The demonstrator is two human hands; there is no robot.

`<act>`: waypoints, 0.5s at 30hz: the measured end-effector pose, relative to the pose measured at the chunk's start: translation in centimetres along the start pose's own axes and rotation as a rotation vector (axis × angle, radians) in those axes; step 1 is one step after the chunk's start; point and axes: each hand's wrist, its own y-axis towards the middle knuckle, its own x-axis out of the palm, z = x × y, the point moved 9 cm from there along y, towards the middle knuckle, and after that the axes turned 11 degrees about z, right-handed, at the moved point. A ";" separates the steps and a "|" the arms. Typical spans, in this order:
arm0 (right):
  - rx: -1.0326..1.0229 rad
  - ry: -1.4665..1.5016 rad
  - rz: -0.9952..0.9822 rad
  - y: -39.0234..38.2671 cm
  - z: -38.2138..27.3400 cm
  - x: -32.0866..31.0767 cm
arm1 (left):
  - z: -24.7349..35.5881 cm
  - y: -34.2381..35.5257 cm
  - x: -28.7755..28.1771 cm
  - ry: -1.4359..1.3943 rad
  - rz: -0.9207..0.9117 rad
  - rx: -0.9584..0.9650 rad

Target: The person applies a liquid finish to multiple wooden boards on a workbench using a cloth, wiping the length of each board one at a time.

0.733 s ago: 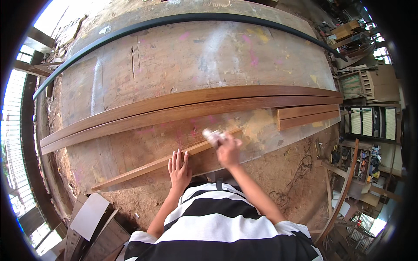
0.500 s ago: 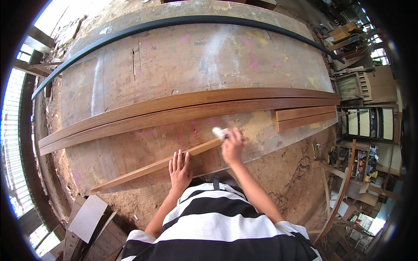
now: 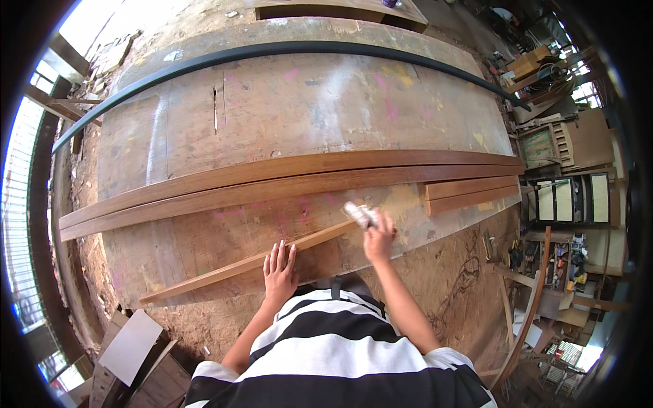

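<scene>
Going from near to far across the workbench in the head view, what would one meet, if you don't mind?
Left hand → thin wooden strip → two long brown boards → bare, stained bench top → dark curved strip.

The shirt (image 3: 340, 360) has black and white stripes. The big table (image 3: 306, 102) is dull brown with pink and yellow smudges. The long boards (image 3: 286, 178) are a warm reddish brown. The thin strip (image 3: 231, 268) is lighter, a tan brown. The thing in the right hand (image 3: 378, 234) looks white, maybe greyish; it is blurry. A curved edge band (image 3: 286, 51) is dark blue-black.
</scene>
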 end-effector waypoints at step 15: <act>-0.166 -0.014 -0.039 0.1 -3.4 1.4 | -1.0 -0.9 -0.2 0.026 0.083 -0.027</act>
